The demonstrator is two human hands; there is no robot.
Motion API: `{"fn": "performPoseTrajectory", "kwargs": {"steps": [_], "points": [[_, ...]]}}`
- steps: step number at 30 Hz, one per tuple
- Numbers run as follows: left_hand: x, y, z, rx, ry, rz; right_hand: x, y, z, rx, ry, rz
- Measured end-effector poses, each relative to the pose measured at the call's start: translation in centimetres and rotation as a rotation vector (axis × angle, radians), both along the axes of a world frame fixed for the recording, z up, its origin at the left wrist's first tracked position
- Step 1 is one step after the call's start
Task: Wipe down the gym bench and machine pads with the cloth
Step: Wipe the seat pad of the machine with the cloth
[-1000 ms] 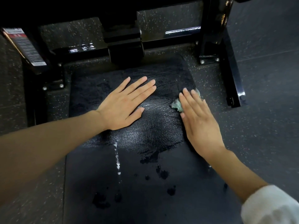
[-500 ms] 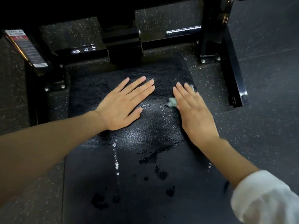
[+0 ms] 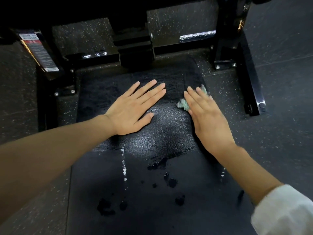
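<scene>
A black padded gym bench (image 3: 160, 133) fills the middle of the head view, its far half shiny and wet, its near half matte with dark drops and a white streak. My left hand (image 3: 133, 109) lies flat on the pad, fingers spread, holding nothing. My right hand (image 3: 206, 119) presses flat on a small green cloth (image 3: 183, 104) near the pad's right edge. Most of the cloth is hidden under my fingers; only bits show on either side. The hand is slightly blurred.
The black steel frame (image 3: 250, 82) of the machine stands behind and to the right of the pad, with bolted feet. A post with a warning label (image 3: 39, 51) rises at the left. Speckled rubber floor (image 3: 279, 133) lies on both sides.
My right hand has slid with the cloth across the right part of the pad, first leftward, now slightly back and away. My left hand has stayed flat in the same place.
</scene>
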State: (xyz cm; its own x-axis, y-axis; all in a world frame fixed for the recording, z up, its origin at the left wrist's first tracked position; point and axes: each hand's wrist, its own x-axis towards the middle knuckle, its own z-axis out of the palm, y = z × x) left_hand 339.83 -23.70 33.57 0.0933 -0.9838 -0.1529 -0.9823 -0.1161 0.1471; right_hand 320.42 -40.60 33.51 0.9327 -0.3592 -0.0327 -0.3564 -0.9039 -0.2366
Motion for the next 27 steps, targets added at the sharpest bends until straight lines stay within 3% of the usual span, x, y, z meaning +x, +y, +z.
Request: {"fn": "performPoseTrajectory", "kwargs": {"steps": [9,21,27], "points": [[-1.4,0.3,-0.1,-0.009,-0.001,0.003,-9.6,5.1,1.4,0.084,-0.057,-0.074],[-1.6,0.2,-0.1,-0.018,0.006,-0.003,-2.2,1.1,-0.4,-0.002,-0.052,-0.101],[-1.7,0.3,0.0,-0.013,0.014,0.0,-4.5,2.6,0.0,0.015,-0.042,-0.119]]}}
